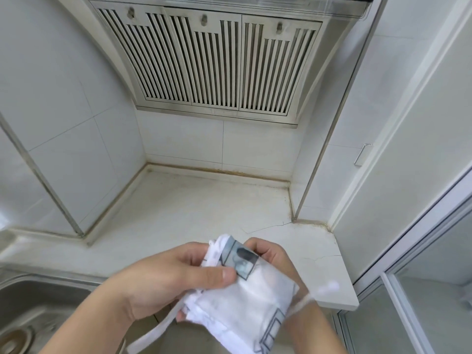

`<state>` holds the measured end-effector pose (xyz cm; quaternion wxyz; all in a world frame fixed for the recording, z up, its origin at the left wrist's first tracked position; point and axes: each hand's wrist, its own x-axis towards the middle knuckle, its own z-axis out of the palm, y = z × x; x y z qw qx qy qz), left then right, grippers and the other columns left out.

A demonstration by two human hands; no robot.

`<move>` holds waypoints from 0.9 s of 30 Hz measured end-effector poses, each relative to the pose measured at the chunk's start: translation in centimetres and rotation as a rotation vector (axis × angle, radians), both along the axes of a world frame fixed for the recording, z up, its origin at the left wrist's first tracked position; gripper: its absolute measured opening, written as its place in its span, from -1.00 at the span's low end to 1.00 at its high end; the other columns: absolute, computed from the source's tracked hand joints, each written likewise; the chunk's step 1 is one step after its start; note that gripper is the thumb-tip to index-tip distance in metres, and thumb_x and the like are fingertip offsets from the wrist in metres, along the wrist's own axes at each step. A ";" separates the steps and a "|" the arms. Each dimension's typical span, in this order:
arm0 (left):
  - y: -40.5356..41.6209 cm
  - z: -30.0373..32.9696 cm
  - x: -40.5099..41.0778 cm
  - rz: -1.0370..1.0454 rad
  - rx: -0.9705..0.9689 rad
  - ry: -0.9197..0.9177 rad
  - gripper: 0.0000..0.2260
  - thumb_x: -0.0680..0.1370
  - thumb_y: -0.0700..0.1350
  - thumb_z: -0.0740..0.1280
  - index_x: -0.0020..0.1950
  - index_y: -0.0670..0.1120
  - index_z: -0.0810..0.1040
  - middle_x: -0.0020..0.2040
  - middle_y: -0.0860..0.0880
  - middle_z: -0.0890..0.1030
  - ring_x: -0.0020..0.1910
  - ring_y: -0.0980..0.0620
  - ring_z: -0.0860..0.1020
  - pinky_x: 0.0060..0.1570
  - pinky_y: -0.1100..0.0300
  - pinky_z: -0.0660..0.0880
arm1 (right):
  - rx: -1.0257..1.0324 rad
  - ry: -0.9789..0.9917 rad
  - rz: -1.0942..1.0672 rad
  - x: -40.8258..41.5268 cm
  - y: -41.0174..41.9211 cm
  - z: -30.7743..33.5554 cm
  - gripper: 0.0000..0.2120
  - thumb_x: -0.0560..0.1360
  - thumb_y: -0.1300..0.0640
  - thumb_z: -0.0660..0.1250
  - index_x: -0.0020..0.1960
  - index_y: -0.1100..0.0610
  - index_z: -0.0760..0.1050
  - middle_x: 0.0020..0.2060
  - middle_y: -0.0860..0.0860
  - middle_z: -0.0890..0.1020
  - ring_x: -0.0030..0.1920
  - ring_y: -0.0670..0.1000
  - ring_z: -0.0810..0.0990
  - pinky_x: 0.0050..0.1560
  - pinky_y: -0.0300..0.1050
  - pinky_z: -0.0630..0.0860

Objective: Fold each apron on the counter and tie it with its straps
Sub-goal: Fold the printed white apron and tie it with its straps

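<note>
Both hands were closed on the folded apron point(245, 297), which was held in the air just above the front edge of the counter point(194, 213), not resting on it. Left hand point(168, 279) gripped the bundle from the side, its thumb pressed flat across the top fold beside the grey printed patch. Right hand point(270, 254) curled round the far end of the bundle, fingers tucked behind the cloth, so exactly how they lay could not be told.

One strap point(314, 293) stood out past the right wrist, blurred, and another strap point(153, 335) trailed down below the left forearm. The likely trouble lay there: with the folds pinned only by the thumb and no surface beneath, any easing of that thumb while a strap was drawn round would probably let the layers spring apart. The trailing strap also hung near the sink point(33, 312) at the lower left and could drop into the basin or snag on its rim. Thin, slippery cloth would make a loose knot slide off.

Behind stood a tiled wall and a slatted range hood point(217, 65), with a tall cabinet point(398, 154) and its handle on the right. Nothing lay between the hands and the counter.
</note>
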<state>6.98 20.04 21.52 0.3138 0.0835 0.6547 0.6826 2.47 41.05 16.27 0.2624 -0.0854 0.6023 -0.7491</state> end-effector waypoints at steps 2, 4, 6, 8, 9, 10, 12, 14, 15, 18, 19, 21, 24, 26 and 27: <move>-0.1 -0.1 0.0 0.006 -0.092 0.035 -0.68 0.56 0.04 0.49 0.20 -0.15 0.68 -0.15 -0.25 0.59 -0.29 -0.09 0.54 -0.35 0.10 0.49 | -0.068 0.029 0.018 -0.8 0.3 -0.4 -0.90 0.32 0.29 0.52 -0.22 0.17 0.62 -0.31 0.10 0.63 -0.33 0.01 0.59 -0.27 -0.20 0.55; 0.0 -0.3 0.0 0.047 -0.081 0.046 -0.72 0.55 0.00 0.49 0.17 -0.13 0.69 -0.15 -0.20 0.63 -0.26 -0.07 0.58 -0.32 0.11 0.49 | -0.135 0.048 -0.020 -1.1 0.3 -0.2 -0.90 0.33 0.26 0.57 -0.21 0.16 0.66 -0.28 0.14 0.67 -0.31 0.03 0.63 -0.26 -0.17 0.57; 0.1 -0.8 -0.1 0.109 -0.030 0.061 -0.74 0.55 -0.05 0.50 0.17 -0.17 0.70 0.02 -0.31 0.69 -0.07 -0.14 0.64 -0.10 0.06 0.53 | -0.195 0.039 -0.013 -1.2 0.4 -0.5 -0.88 0.40 0.18 0.56 -0.10 0.18 0.68 -0.15 0.19 0.70 -0.20 0.10 0.68 -0.13 -0.07 0.63; 0.2 -0.8 -0.1 0.198 0.007 0.085 -0.75 0.54 -0.09 0.51 0.14 -0.19 0.70 0.09 -0.32 0.70 -0.01 -0.18 0.68 -0.06 0.07 0.59 | -0.171 0.010 -0.097 -1.3 0.5 -0.7 -0.77 0.51 0.12 0.49 0.11 0.22 0.65 0.08 0.27 0.69 0.02 0.24 0.69 0.15 0.20 0.59; 0.2 -0.8 -0.2 0.259 0.009 0.097 -0.77 0.53 -0.09 0.52 0.13 -0.18 0.71 0.09 -0.31 0.71 -0.01 -0.20 0.69 -0.07 0.09 0.61 | -0.109 0.009 -0.192 -1.4 0.7 -1.0 -0.74 0.56 0.07 0.43 0.16 0.23 0.63 0.15 0.28 0.67 0.13 0.29 0.66 0.27 0.29 0.52; 0.3 -0.7 -0.2 0.334 0.004 0.108 -0.80 0.54 -0.10 0.54 0.11 -0.16 0.72 0.08 -0.29 0.72 -0.01 -0.22 0.70 -0.08 0.10 0.62 | -0.044 0.017 -0.290 -1.3 1.1 -1.5 -0.74 0.60 0.06 0.36 0.15 0.24 0.62 0.17 0.26 0.66 0.22 0.31 0.63 0.33 0.30 0.47; 0.2 -0.6 -0.4 0.482 0.013 0.130 -0.85 0.54 -0.10 0.50 0.06 -0.13 0.74 0.03 -0.24 0.74 -0.05 -0.20 0.72 -0.11 0.14 0.61 | -0.004 0.049 -0.381 -0.4 1.4 -1.7 -0.76 0.65 0.16 0.25 0.12 0.27 0.63 0.13 0.21 0.70 0.27 0.27 0.61 0.30 0.17 0.47; 0.1 -0.9 -0.8 0.588 0.043 0.144 -0.84 0.54 -0.10 0.47 0.04 -0.16 0.73 0.01 -0.24 0.74 -0.05 -0.23 0.72 -0.08 0.11 0.61 | -0.051 0.069 -0.290 1.1 1.2 -1.1 -0.79 0.61 0.21 0.29 0.14 0.29 0.63 0.09 0.23 0.71 0.18 0.25 0.65 0.25 0.10 0.51; 0.2 -1.0 -0.9 0.614 0.061 0.144 -0.80 0.55 -0.10 0.46 0.07 -0.20 0.72 0.03 -0.27 0.74 -0.01 -0.30 0.71 0.00 0.04 0.62 | -0.068 0.083 -0.194 1.9 0.9 -0.8 -0.78 0.56 0.23 0.36 0.17 0.28 0.62 0.07 0.25 0.71 0.13 0.26 0.67 0.25 0.12 0.54; 0.7 -1.3 -1.0 0.646 0.112 0.132 -0.76 0.59 -0.13 0.42 0.14 -0.28 0.68 0.06 -0.32 0.72 0.01 -0.35 0.71 0.09 -0.08 0.62 | -0.051 0.120 -0.005 3.1 -0.3 -1.1 -0.62 0.51 0.31 0.34 0.32 0.22 0.52 -0.05 0.30 0.71 0.00 0.29 0.70 0.23 0.25 0.58; 0.9 -1.3 -1.1 0.659 0.124 0.132 -0.77 0.60 -0.14 0.41 0.15 -0.27 0.68 0.07 -0.31 0.72 0.03 -0.34 0.71 0.11 -0.07 0.61 | -0.034 0.127 -0.019 3.2 -0.6 -1.3 -0.63 0.52 0.28 0.32 0.33 0.19 0.51 -0.14 0.28 0.69 -0.08 0.26 0.69 0.18 0.22 0.58; 1.1 -1.3 -1.2 0.697 0.146 0.142 -0.77 0.60 -0.13 0.41 0.16 -0.26 0.68 0.08 -0.29 0.73 0.07 -0.35 0.70 0.17 -0.09 0.58 | -0.004 0.123 -0.095 3.3 -1.0 -1.7 -0.71 0.54 0.19 0.31 0.25 0.15 0.57 -0.37 0.15 0.55 -0.28 0.12 0.55 0.02 0.06 0.53; 1.1 -1.2 -1.2 0.821 0.074 0.238 -0.84 0.61 -0.13 0.42 0.12 -0.17 0.69 0.00 -0.22 0.75 -0.02 -0.22 0.73 -0.06 0.06 0.65 | 0.148 0.078 -0.183 4.1 -1.1 -1.8 -0.78 0.65 0.09 0.27 -0.05 0.11 0.65 -0.51 -0.05 0.30 -0.47 -0.03 0.29 -0.26 -0.06 0.37; 1.4 -1.3 -1.0 0.871 -0.072 0.372 -0.93 0.62 -0.14 0.44 0.08 -0.07 0.69 -0.09 -0.10 0.75 -0.14 -0.06 0.72 -0.23 0.23 0.59 | 0.449 0.223 -0.186 4.9 -1.0 -1.5 -0.73 0.70 0.06 0.23 -0.13 0.03 0.60 -0.54 -0.12 0.30 -0.48 -0.10 0.26 -0.32 -0.14 0.27; 1.5 -1.6 -0.9 0.876 -0.158 0.448 -0.95 0.62 -0.14 0.45 0.07 -0.03 0.68 -0.15 -0.03 0.74 -0.21 0.02 0.69 -0.27 0.27 0.54 | 0.601 0.360 -0.177 5.3 -0.8 -1.1 -0.77 0.68 0.02 0.24 -0.12 -0.01 0.56 -0.54 -0.11 0.34 -0.46 -0.08 0.31 -0.33 -0.16 0.27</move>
